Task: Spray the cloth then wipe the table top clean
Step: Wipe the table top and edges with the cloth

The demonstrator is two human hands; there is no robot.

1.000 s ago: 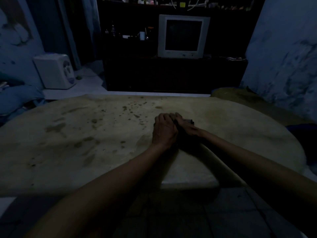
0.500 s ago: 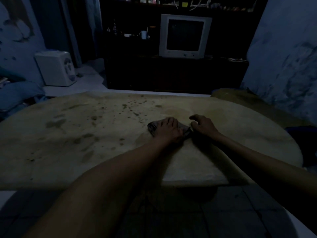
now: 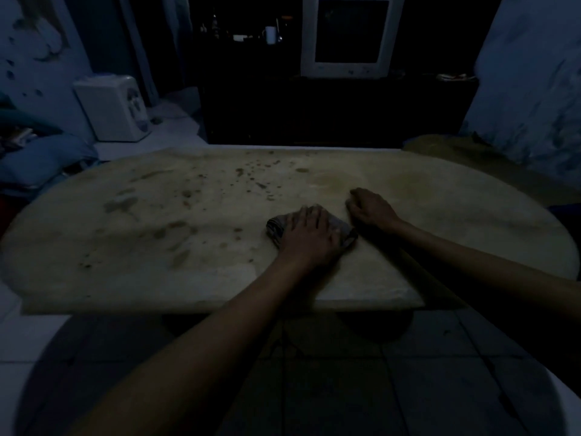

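A pale oval table top fills the middle of the dim view, with dark stains and specks across its left and centre. A folded grey striped cloth lies on it near the front middle. My left hand presses flat on the cloth, fingers spread over it. My right hand rests on the bare table just right of the cloth, fingers curled under, holding nothing. No spray bottle is in view.
Beyond the table stands a dark cabinet with a white monitor and a mug. A white appliance sits on the floor at back left. Blue cushions lie left, an olive seat right.
My hands were together over the cloth; my right hand has drawn off to the right onto the bare table. My left hand stays pressed on the cloth.
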